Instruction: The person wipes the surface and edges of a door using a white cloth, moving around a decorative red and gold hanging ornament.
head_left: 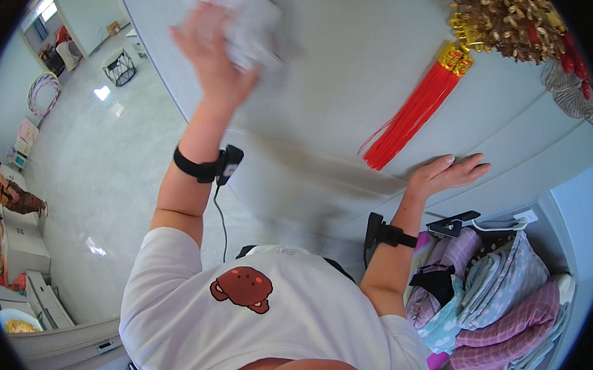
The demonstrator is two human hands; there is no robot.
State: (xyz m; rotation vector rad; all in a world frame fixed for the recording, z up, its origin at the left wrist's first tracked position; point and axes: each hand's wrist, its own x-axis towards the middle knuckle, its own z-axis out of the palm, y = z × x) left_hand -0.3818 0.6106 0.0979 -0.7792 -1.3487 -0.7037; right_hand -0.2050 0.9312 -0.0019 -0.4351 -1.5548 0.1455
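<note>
The white cloth (254, 25) is crumpled and blurry. It bunches beside the left hand's (212, 59) fingers, which hold it. Its long way seems to run from past the fingertips back toward the thumb. The right hand's (452, 174) fingers, a little apart, touch the pale door (332, 64). Left of both hands is shiny gray floor (134, 146).

pale panel (331, 77): red tassel (411, 114) | compartment (560, 231): folded pink-checked bedding (503, 330) | grey floor (132, 180): black wire-frame basket (119, 69)
</note>
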